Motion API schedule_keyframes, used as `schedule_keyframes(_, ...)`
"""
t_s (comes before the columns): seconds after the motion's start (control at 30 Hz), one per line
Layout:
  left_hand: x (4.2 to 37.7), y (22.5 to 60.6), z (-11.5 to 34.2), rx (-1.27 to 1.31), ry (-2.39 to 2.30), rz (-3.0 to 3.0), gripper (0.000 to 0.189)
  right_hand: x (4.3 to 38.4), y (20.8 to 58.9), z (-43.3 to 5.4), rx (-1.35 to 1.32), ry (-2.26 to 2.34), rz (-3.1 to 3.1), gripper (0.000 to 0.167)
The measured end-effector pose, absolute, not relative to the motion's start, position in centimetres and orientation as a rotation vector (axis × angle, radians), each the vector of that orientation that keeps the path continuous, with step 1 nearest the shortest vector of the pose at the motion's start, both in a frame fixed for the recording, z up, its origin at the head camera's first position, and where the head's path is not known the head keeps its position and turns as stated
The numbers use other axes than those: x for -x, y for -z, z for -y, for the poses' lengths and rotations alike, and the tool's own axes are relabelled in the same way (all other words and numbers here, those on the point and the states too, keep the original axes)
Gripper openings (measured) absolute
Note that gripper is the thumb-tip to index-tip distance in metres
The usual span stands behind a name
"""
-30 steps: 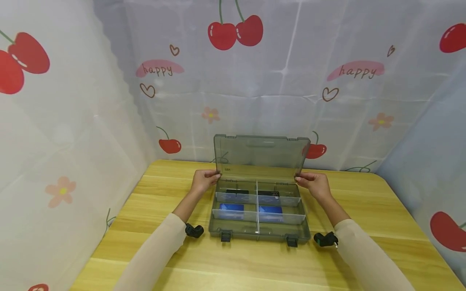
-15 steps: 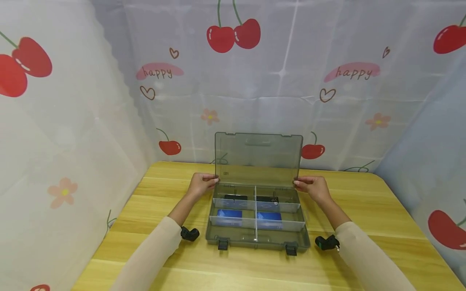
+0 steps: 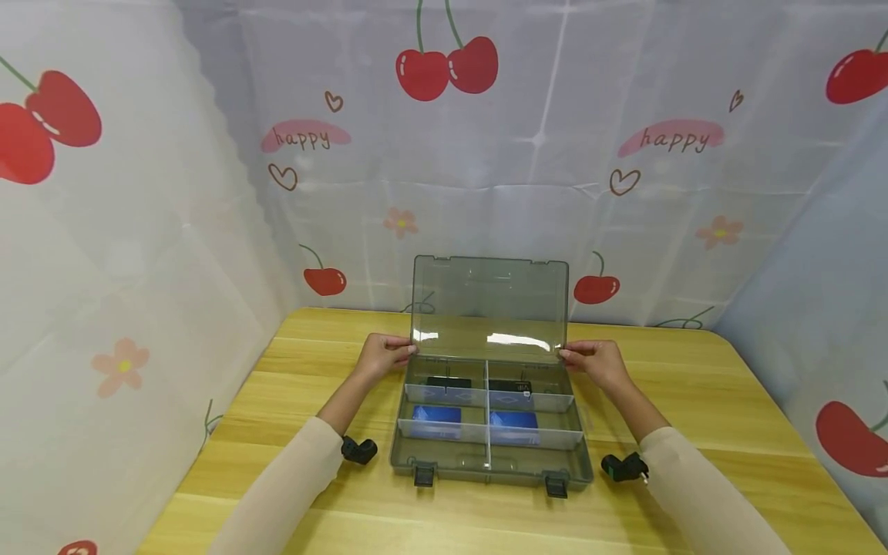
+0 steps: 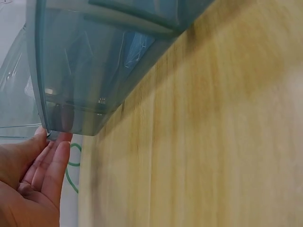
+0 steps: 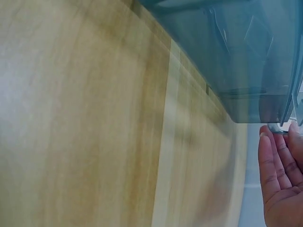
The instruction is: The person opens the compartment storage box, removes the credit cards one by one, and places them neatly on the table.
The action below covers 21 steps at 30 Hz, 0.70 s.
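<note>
A smoky see-through plastic organizer box lies on the table, its lid standing up and leaning back from the rear edge. My left hand pinches the lid's lower left corner by the hinge. At the opposite corner my right hand does the same, thumb on the near side. In the left wrist view the thumb and fingertips of the left hand meet at the rear corner. The right hand shows a similar grip in its wrist view, partly out of frame.
White dividers split the box. Two blue cards lie in the middle compartments and black cards in the rear ones. Two dark latches hang open at the front. Behind the wooden table hangs a cherry-print curtain.
The lid has leaned further back, away from me. The box has come slightly nearer to me, both hands moving with it and keeping their hold on the corners.
</note>
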<state>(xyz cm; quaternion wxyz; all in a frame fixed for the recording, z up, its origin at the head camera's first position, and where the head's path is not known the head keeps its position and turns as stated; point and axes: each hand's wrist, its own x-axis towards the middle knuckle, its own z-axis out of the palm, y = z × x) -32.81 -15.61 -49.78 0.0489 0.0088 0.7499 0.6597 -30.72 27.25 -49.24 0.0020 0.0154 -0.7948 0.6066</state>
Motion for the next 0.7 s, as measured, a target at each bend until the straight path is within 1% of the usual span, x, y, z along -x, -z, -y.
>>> schedule_keyframes(0.2,32.8,50.2,15.9,-0.025,-2.051,-2.251,0.028,30.4,49.2,-27.0,-0.052,-1.903,2.505,0.035)
schedule_keyframes(0.37,32.9,50.8,16.1,0.012,-2.109,-2.163,0.032,30.1,49.4,-27.1,-0.064,-1.921,2.517,0.036)
schedule_keyframes(0.7,32.8,51.0,16.3,0.048,-2.147,-2.069,0.038,29.8,49.7,-27.4,-0.064,-2.008,2.497,0.043)
